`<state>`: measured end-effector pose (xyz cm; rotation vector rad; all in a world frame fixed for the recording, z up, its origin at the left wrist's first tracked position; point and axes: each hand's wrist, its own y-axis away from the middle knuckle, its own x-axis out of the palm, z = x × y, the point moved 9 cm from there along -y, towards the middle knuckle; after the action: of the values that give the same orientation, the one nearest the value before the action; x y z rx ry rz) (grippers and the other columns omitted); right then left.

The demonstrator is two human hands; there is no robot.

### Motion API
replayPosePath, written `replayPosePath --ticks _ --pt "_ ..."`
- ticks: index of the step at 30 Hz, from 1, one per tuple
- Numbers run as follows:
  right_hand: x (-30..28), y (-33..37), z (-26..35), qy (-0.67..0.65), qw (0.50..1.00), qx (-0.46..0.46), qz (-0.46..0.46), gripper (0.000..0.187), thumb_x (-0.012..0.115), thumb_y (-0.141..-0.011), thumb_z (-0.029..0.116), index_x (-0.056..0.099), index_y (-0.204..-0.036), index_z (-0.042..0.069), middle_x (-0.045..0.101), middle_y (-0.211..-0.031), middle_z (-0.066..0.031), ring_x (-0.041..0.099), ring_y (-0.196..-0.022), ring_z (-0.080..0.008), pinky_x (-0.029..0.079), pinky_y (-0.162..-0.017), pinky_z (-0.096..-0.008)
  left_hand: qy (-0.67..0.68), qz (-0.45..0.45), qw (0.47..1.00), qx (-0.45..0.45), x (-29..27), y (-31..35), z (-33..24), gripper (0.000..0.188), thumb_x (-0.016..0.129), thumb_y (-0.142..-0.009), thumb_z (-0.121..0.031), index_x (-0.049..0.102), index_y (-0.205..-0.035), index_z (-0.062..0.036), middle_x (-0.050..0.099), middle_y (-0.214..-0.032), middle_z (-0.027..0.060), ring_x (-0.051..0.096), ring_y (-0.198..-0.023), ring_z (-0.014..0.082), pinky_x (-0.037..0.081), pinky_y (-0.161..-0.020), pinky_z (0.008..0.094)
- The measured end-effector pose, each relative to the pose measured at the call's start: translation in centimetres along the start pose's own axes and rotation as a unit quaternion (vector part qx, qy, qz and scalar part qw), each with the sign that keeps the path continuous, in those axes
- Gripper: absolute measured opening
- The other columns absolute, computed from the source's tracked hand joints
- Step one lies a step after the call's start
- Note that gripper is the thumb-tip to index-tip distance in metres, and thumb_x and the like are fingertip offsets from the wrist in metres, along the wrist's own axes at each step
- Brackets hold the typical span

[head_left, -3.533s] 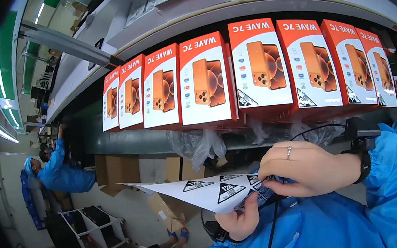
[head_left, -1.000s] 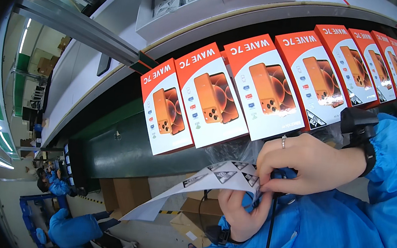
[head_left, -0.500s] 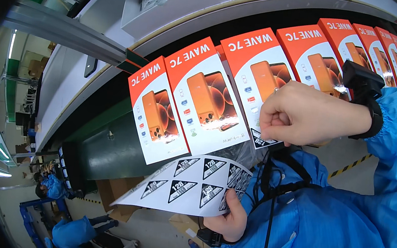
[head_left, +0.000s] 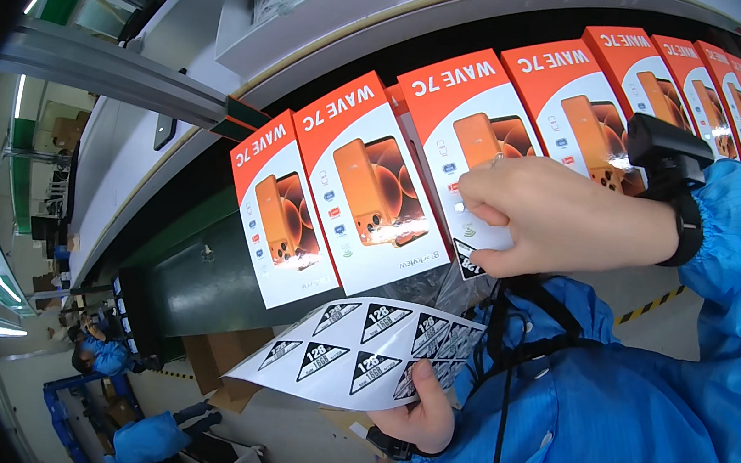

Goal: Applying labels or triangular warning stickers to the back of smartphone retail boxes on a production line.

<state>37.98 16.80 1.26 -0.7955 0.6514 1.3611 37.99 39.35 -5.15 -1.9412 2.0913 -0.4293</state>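
My right hand point(head_left: 572, 210) is over the lower part of a phone box point(head_left: 452, 98), its fingers curled and the thumb tip at a black triangular sticker point(head_left: 469, 259) on the box's lower corner. I see nothing between those fingers; the thumb hides part of the sticker. Lower down, my left hand point(head_left: 422, 414) pinches the right end of a white sticker sheet point(head_left: 279, 371), thumb on top. Black-and-white triangular stickers cover this curled sheet. Left of the right hand, two more orange-and-white phone boxes point(head_left: 367, 171) show no such sticker.
More phone boxes point(head_left: 569, 80) continue in a row toward the far right. The boxes rest along a dark green conveyor belt point(head_left: 220, 255). A metal post point(head_left: 121, 76) juts in from the left. Behind is a white bin point(head_left: 238, 30) of small packets; co-workers point(head_left: 146, 440) are at lower left.
My right thumb and fingers have moved apart from their pinch at the sticker. The boxes have shifted slightly left in view. My left hand still holds the sheet, now a little lower.
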Motion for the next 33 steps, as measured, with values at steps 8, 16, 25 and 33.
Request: replayPosePath --ticks 8,16,25,33 --pt "1.8 6.1 6.0 -0.103 0.976 -0.191 0.005 0.022 0.063 -0.078 0.020 0.052 -0.091 0.005 0.052 -0.086 -0.0085 0.056 -0.075 -0.0261 0.047 -0.064 -0.0348 0.131 0.043 0.989 -0.056 2.3 3.1 -2.2 0.053 0.061 -0.080 0.008 0.034 -0.125 0.0112 0.054 -0.113 0.0227 0.057 -0.101 0.0238 0.045 -0.089 0.0333" --pt "1.6 9.2 6.5 -0.114 0.970 -0.216 0.007 0.023 0.064 -0.078 0.021 0.054 -0.093 0.005 0.053 -0.087 -0.0080 0.055 -0.081 -0.0253 0.046 -0.069 -0.0351 0.063 -0.004 0.998 -0.017 2.1 7.0 -4.3 0.062 0.059 -0.081 0.006 0.025 -0.133 0.0097 0.048 -0.121 0.0274 0.057 -0.103 0.0274 0.049 -0.087 0.0350" --pt "3.0 8.1 7.8 -0.150 0.967 -0.200 0.041 0.015 0.063 -0.079 0.016 0.056 -0.085 0.004 0.057 -0.078 -0.0101 0.058 -0.076 -0.0285 0.047 -0.065 -0.0368 0.057 -0.049 0.997 -0.011 0.4 5.3 -4.6 0.026 0.070 -0.076 0.002 0.058 -0.098 0.0080 0.066 -0.090 0.0170 0.064 -0.080 0.0188 0.050 -0.073 0.0294" --pt "5.6 2.8 9.4 -0.076 0.987 -0.140 -0.021 0.015 0.063 -0.077 0.014 0.052 -0.076 0.003 0.054 -0.067 -0.0079 0.058 -0.060 -0.0267 0.048 -0.053 -0.0351 -0.138 0.104 0.985 0.012 -1.8 0.0 -2.2 0.041 0.061 -0.081 0.005 0.042 -0.117 0.0104 0.058 -0.106 0.0201 0.059 -0.094 0.0209 0.048 -0.082 0.0304"
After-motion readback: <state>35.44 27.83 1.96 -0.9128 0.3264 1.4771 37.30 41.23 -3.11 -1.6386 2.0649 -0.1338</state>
